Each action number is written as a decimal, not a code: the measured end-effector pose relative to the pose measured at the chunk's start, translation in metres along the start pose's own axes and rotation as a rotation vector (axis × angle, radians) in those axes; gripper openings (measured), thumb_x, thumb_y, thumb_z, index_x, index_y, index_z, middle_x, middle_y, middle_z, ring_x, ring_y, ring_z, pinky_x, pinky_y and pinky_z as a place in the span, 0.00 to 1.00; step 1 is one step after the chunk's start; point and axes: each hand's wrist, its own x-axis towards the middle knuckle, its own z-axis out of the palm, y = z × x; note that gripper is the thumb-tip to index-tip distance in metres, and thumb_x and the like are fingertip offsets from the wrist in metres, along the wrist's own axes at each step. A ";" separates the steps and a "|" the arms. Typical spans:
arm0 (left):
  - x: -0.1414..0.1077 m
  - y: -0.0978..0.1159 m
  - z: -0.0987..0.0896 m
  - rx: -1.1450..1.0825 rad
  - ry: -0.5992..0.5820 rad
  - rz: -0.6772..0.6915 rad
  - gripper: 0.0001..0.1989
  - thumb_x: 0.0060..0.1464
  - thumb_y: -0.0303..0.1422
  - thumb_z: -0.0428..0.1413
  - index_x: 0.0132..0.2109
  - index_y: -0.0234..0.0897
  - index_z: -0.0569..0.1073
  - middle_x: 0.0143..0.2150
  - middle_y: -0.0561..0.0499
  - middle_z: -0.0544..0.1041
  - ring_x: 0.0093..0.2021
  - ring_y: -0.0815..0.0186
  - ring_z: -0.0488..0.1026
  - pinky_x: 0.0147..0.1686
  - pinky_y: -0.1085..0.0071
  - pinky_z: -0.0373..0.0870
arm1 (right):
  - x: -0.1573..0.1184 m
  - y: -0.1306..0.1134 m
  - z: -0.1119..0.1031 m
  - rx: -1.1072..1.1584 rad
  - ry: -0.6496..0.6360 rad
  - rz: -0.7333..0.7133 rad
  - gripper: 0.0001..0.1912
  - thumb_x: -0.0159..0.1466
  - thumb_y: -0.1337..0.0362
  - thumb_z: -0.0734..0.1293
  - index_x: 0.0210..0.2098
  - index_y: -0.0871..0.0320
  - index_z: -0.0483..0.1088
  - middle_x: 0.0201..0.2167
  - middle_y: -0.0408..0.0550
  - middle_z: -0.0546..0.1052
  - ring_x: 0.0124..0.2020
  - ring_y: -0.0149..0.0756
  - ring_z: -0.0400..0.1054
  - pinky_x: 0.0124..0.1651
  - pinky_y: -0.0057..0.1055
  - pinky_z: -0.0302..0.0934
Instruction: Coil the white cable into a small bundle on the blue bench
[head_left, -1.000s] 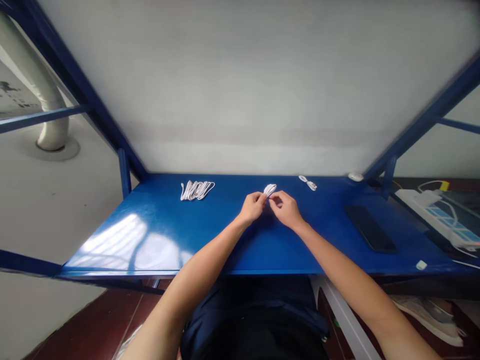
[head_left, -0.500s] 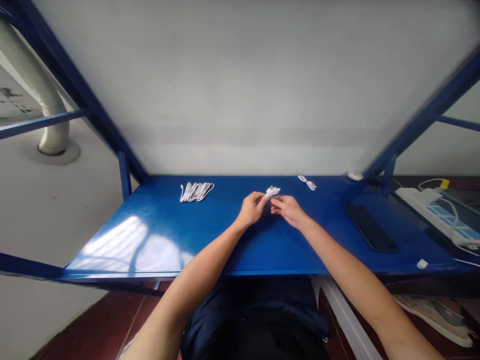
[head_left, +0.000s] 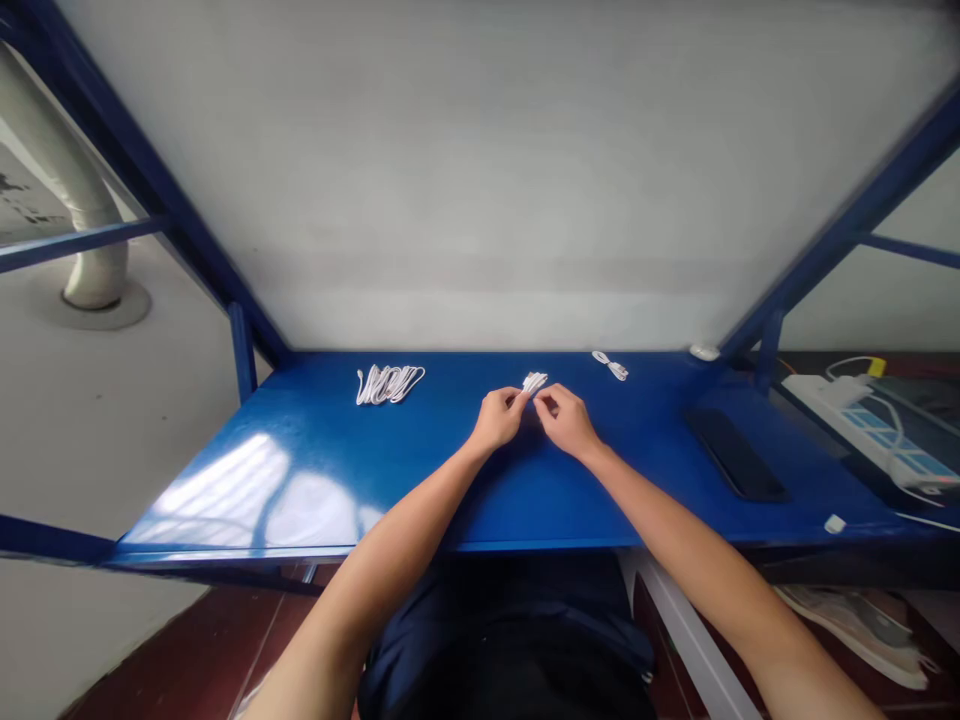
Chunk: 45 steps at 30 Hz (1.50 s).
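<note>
Fingers of our left hand (head_left: 498,420) and right hand (head_left: 566,422) pinch a small white cable bundle (head_left: 534,382) together above the blue tabletop (head_left: 420,450). At ten o'clock lies a looser white cable coil (head_left: 388,383); at three o'clock, a black phone (head_left: 735,453).

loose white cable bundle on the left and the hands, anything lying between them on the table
Nothing: the head view shows bare blue table between the loose cable bundle and the left hand.

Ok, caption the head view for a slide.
Both hands, left hand and right hand, pinch a small white cable bundle above a blue table.
</note>
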 end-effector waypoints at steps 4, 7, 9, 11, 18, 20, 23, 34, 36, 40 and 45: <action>0.002 0.000 -0.009 0.044 -0.118 0.052 0.21 0.58 0.45 0.47 0.32 0.32 0.75 0.22 0.54 0.69 0.23 0.72 0.62 0.23 0.75 0.55 | 0.009 0.006 -0.009 0.410 -0.012 0.238 0.19 0.57 0.54 0.67 0.44 0.56 0.65 0.38 0.48 0.72 0.34 0.37 0.71 0.29 0.33 0.69; 0.003 -0.002 -0.015 0.108 -0.254 0.119 0.21 0.57 0.45 0.48 0.31 0.33 0.75 0.21 0.55 0.69 0.22 0.72 0.61 0.22 0.75 0.54 | 0.013 0.007 -0.020 0.540 -0.147 0.296 0.25 0.54 0.54 0.70 0.48 0.56 0.65 0.40 0.49 0.74 0.35 0.37 0.72 0.33 0.35 0.70; 0.003 -0.004 -0.018 0.134 -0.323 0.148 0.21 0.57 0.44 0.48 0.31 0.33 0.76 0.21 0.54 0.70 0.22 0.71 0.61 0.23 0.75 0.56 | 0.014 0.007 -0.025 0.504 -0.259 0.305 0.22 0.53 0.54 0.71 0.44 0.58 0.69 0.37 0.49 0.76 0.33 0.37 0.72 0.35 0.36 0.70; 0.004 -0.005 -0.022 0.134 -0.341 0.152 0.19 0.57 0.43 0.49 0.36 0.33 0.77 0.26 0.52 0.74 0.25 0.69 0.66 0.25 0.75 0.59 | 0.014 0.010 -0.027 0.447 -0.310 0.315 0.19 0.54 0.55 0.71 0.40 0.59 0.71 0.33 0.49 0.77 0.31 0.36 0.72 0.36 0.36 0.69; 0.012 -0.017 -0.037 0.281 -0.291 0.126 0.16 0.52 0.35 0.54 0.47 0.36 0.75 0.39 0.47 0.78 0.36 0.63 0.71 0.38 0.70 0.66 | 0.013 0.026 -0.022 0.150 -0.237 0.198 0.11 0.55 0.58 0.69 0.35 0.57 0.74 0.32 0.47 0.78 0.33 0.37 0.73 0.38 0.35 0.67; 0.012 -0.022 -0.036 0.375 -0.254 0.160 0.14 0.53 0.35 0.53 0.45 0.38 0.76 0.41 0.46 0.77 0.40 0.61 0.71 0.42 0.68 0.65 | 0.012 0.025 -0.020 0.044 -0.238 0.152 0.10 0.57 0.59 0.68 0.35 0.56 0.75 0.32 0.46 0.79 0.32 0.36 0.72 0.37 0.34 0.66; 0.012 -0.027 -0.032 0.509 -0.217 0.201 0.12 0.55 0.36 0.53 0.44 0.39 0.78 0.42 0.45 0.77 0.44 0.58 0.69 0.46 0.65 0.63 | 0.012 0.025 -0.014 -0.094 -0.209 0.090 0.10 0.60 0.58 0.65 0.35 0.55 0.76 0.31 0.47 0.79 0.33 0.38 0.72 0.38 0.35 0.65; 0.014 -0.030 -0.025 0.605 -0.158 0.156 0.13 0.59 0.37 0.50 0.45 0.42 0.78 0.43 0.45 0.74 0.45 0.58 0.68 0.47 0.63 0.61 | 0.017 0.039 -0.005 -0.304 -0.163 -0.046 0.12 0.64 0.59 0.62 0.36 0.56 0.76 0.36 0.50 0.78 0.39 0.39 0.69 0.46 0.39 0.61; 0.013 -0.030 -0.028 0.595 -0.172 0.165 0.14 0.58 0.39 0.51 0.46 0.41 0.77 0.44 0.45 0.74 0.45 0.58 0.68 0.47 0.63 0.62 | 0.016 0.040 -0.008 -0.312 -0.175 -0.031 0.14 0.64 0.56 0.62 0.39 0.56 0.76 0.38 0.51 0.76 0.42 0.41 0.68 0.48 0.41 0.60; 0.012 -0.032 -0.038 0.628 -0.229 0.158 0.29 0.51 0.50 0.55 0.57 0.40 0.69 0.54 0.42 0.69 0.55 0.52 0.64 0.54 0.59 0.58 | 0.013 0.043 -0.021 -0.363 -0.218 0.035 0.27 0.59 0.46 0.64 0.53 0.54 0.68 0.53 0.56 0.68 0.56 0.48 0.60 0.56 0.46 0.56; 0.011 -0.035 -0.046 0.815 -0.348 -0.069 0.54 0.41 0.65 0.50 0.68 0.40 0.48 0.70 0.38 0.43 0.68 0.45 0.36 0.61 0.45 0.32 | 0.013 0.045 -0.032 -0.502 -0.427 0.172 0.49 0.54 0.36 0.62 0.67 0.51 0.46 0.68 0.55 0.44 0.68 0.55 0.35 0.63 0.52 0.43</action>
